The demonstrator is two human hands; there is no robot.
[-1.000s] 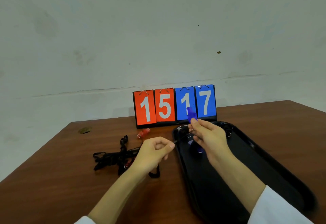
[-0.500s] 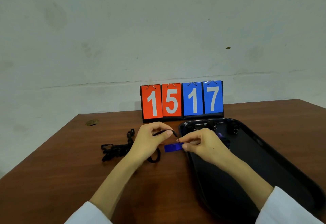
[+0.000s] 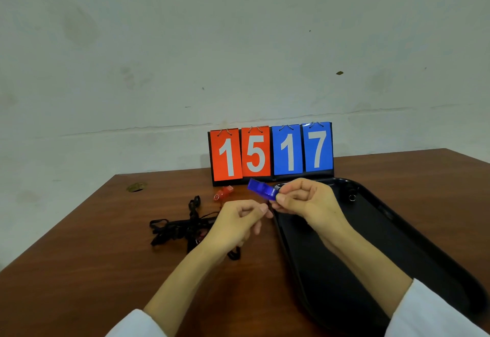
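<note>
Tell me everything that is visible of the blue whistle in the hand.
The blue whistle looks like glossy, see-through plastic, with a flat rectangular mouthpiece. It is held in the air, tilted, mouthpiece pointing up and left, in front of the scoreboard. The right hand pinches its lower end. The left hand is close below; contact cannot be told.

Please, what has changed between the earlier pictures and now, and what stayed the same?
The right hand still pinches the blue whistle but has turned it: first upright, then level, now tilted up to the left. The left hand has come close to it, still pinching the black cord. The scoreboard, tray, red whistle and cord pile stayed put.
</note>
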